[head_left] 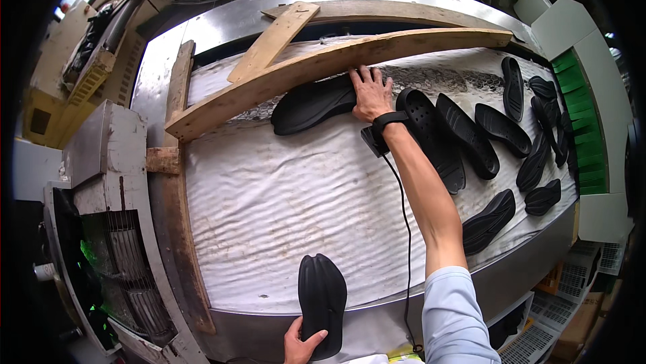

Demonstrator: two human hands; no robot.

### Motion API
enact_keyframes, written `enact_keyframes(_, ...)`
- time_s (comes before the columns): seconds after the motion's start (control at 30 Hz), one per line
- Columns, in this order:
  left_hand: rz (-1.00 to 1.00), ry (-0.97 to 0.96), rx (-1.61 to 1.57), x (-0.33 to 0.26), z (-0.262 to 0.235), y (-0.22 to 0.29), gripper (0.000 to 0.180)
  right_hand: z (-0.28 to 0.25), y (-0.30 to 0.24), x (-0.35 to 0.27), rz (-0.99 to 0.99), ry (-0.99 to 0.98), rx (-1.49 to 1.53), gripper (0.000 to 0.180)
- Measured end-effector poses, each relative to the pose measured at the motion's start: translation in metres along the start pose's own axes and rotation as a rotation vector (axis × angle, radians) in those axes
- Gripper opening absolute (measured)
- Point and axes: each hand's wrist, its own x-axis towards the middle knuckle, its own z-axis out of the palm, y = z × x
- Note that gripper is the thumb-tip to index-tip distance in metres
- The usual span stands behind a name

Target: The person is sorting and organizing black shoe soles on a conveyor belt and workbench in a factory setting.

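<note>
At the near edge of the table, my left hand is closed around the lower end of a black shoe sole, its thumb across the face. My right arm is stretched to the far side, with a black band at the wrist. There my right hand is open, fingers spread, at the right end of another black sole lying against a wooden plank. Whether the fingertips press on that sole is hard to tell. Just right of the wrist lie a sole with holes and a ridged one.
A white cloth covers the table inside wooden rails. More black soles are scattered on the right, before a machine opening with green strips. A cable hangs from my right wrist. Crates stand below right.
</note>
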Motion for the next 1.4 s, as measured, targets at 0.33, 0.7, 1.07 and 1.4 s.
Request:
enact_keyframes(0.33,0.206,0.111,-0.118,0.005,-0.001,-0.017,0.058,-0.066,-0.05,-0.141,-0.125,-0.02,0.347,0.083)
enact_keyframes(0.7,0.81,0.757,-0.275,-0.027,-0.16,0.025,0.066,-0.187,-0.081,-0.456,0.307,-0.412,0.883,0.08)
enact_keyframes(1.07,0.741,1.801,0.364,-0.023,-0.373,0.028,0.066,-0.254,-0.198,-0.47,0.109,-0.459,0.886,0.077)
enact_keyframes(1.4,0.77,0.249,-0.535,-0.105,-0.078,-0.046,0.068,-0.252,-0.319,-0.488,-0.372,-0.098,0.614,0.093)
